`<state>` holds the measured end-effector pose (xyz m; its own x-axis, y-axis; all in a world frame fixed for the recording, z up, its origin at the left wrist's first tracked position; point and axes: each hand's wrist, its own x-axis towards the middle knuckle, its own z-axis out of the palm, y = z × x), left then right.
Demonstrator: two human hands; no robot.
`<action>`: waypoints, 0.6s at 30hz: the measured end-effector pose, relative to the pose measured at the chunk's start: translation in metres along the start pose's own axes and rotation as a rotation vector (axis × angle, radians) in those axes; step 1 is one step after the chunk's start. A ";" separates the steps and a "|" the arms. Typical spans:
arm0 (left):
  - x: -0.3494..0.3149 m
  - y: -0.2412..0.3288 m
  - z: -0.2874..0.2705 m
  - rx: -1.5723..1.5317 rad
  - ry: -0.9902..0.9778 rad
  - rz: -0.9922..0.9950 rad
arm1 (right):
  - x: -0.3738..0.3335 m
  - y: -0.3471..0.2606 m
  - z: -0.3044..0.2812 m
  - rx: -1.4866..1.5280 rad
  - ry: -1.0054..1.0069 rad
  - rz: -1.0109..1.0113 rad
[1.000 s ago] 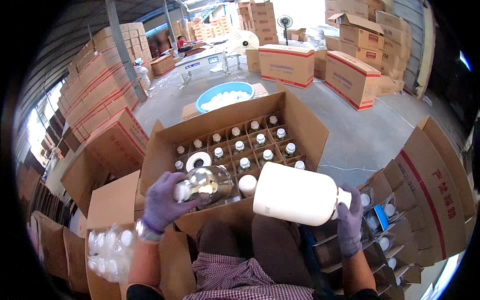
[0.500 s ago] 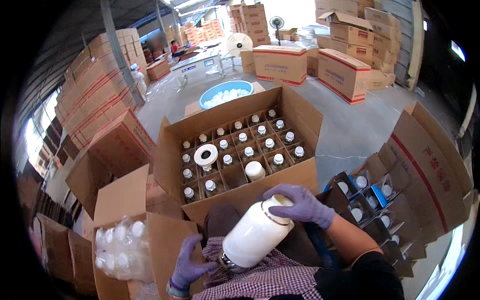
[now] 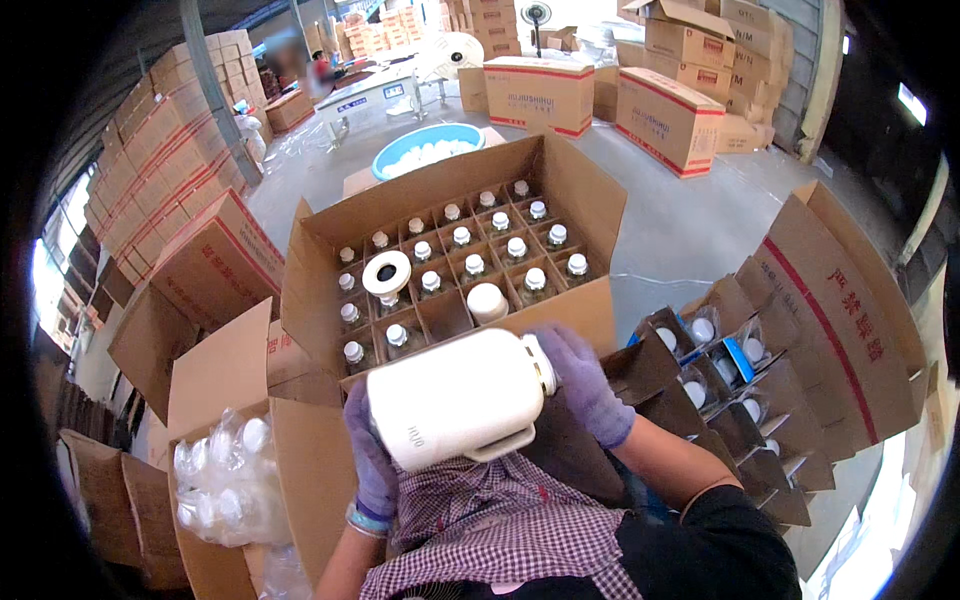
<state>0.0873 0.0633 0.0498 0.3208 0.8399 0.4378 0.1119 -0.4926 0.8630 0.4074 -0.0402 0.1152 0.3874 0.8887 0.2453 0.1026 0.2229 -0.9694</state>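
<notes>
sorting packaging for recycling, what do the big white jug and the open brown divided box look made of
Big white jug: probably plastic, opaque with a soft sheen and a moulded handle, held by the left hand and right hand. Open brown divided box: corrugated cardboard by its look, matte, with folded flaps and thin dividers.

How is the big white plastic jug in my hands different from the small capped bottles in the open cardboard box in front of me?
The big white plastic jug is far larger than the small capped bottles. The jug lies on its side between the left hand and right hand; the bottles stand upright in divider cells of the cardboard box. The jug is opaque; the bottles look clear-bodied. Both have white tops.
</notes>
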 end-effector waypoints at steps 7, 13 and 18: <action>0.012 0.046 0.010 -0.915 -0.232 -0.538 | -0.006 -0.131 0.044 -0.294 -0.306 -0.913; 0.003 0.056 0.016 -0.908 -0.227 -0.542 | -0.004 -0.112 0.059 -0.136 -0.257 -0.703; -0.010 0.060 0.007 -0.892 -0.187 -0.549 | -0.012 -0.115 0.069 -0.086 -0.229 -0.650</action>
<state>0.0976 0.0236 0.0957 0.5839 0.8104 -0.0483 -0.4197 0.3523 0.8365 0.3280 -0.0489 0.2235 0.0207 0.6501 0.7595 0.3241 0.7143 -0.6202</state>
